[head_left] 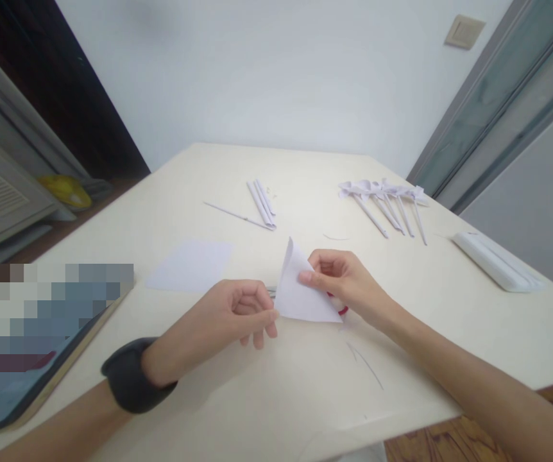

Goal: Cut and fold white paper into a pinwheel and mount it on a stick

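Observation:
A sheet of white paper (303, 296), folded over into a roughly triangular shape, is held up just above the table. My right hand (337, 276) pinches it at its upper right side, thumb in front and fingers behind. At the paper's lower left corner, my left hand (245, 311) has thumb and forefinger closed on the tip, with the other fingers loosely curled. Partly hidden behind the paper lies a tool with a red handle (343, 310) and thin metal, perhaps scissors. A flat white sheet (190, 264) rests left of my hands.
Rolled paper tubes (261, 204) and a thin wrapped stick (231, 213) lie farther back. Several paper flowers on stems (385, 192) lie back right, near a white packet (493, 262). Thin wire pieces (367, 367) lie in front. A pixelated device (40, 346) stands at left.

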